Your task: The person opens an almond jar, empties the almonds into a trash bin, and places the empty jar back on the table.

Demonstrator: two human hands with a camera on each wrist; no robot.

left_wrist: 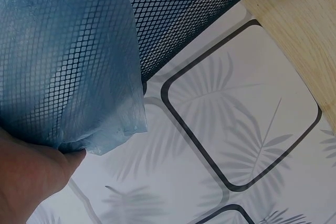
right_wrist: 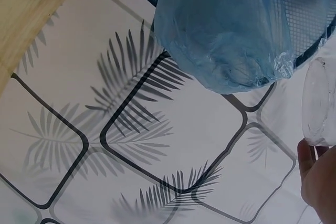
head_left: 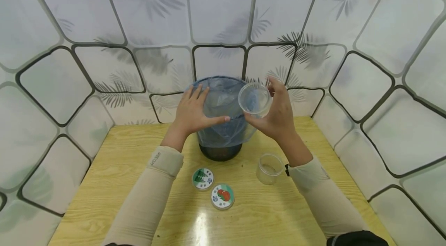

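A dark mesh waste bin (head_left: 220, 153), lined with a blue plastic bag (head_left: 223, 133), stands at the back of the table. My left hand (head_left: 191, 112) lies at the bin's left rim with its fingers and thumb stretched out; in the left wrist view it touches the bag (left_wrist: 73, 77). At the bin's right side my right hand (head_left: 280, 118) holds a clear plastic jar (head_left: 255, 100) between thumb and fingers, the jar tilted with its round end toward me. The right wrist view shows this jar (right_wrist: 317, 103) at its right edge, beside the bag.
On the wooden table (head_left: 132, 184), a second clear jar (head_left: 269, 169) stands below my right hand. Two round lids lie in front of the bin: one with a green plant picture (head_left: 203, 179), one with red tomatoes (head_left: 222, 196). Patterned wall covering (head_left: 219, 62) rises behind and at both sides.
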